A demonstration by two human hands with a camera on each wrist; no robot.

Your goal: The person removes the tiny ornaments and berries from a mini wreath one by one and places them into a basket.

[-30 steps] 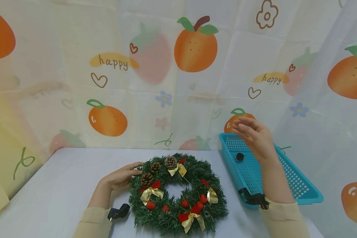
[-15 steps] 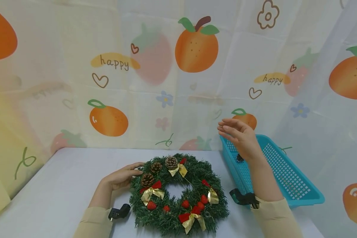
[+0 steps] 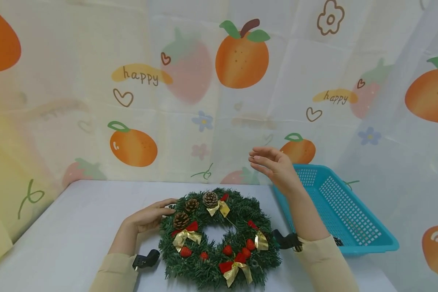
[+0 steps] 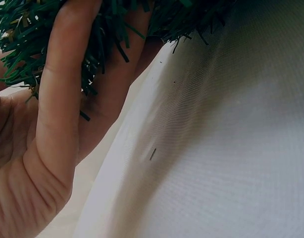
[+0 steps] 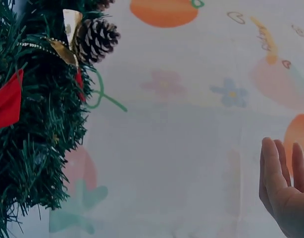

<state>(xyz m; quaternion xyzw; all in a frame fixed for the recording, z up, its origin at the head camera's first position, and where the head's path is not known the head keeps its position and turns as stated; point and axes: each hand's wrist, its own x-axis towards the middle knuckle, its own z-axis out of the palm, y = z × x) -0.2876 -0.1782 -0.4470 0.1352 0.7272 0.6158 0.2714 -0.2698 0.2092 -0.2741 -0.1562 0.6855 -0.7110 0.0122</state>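
A green wreath (image 3: 246, 217) lies on the white table, decorated with pinecones (image 3: 181, 221), red berries and red-and-gold bows (image 3: 237, 272). My left hand (image 3: 149, 215) holds its left edge. In the left wrist view, fingers (image 4: 65, 89) of that hand wrap around the green bristles. My right hand (image 3: 275, 166) is raised beyond the wreath's far right side, with nothing visible in its fingers. The right wrist view shows those fingers (image 5: 273, 163) pointing up, well apart from the wreath (image 5: 38, 163).
A turquoise basket (image 3: 387, 244) stands on the right, partly covered by my right forearm. One dark, scaly object (image 3: 338, 241) shows near its front end. A fruit-printed curtain (image 3: 190, 134) hangs behind the table (image 3: 95, 227).
My right hand has moved left, from over the basket toward the wreath. My forearm now hides the pinecone seen earlier in the basket. The left hand and wreath have stayed put.
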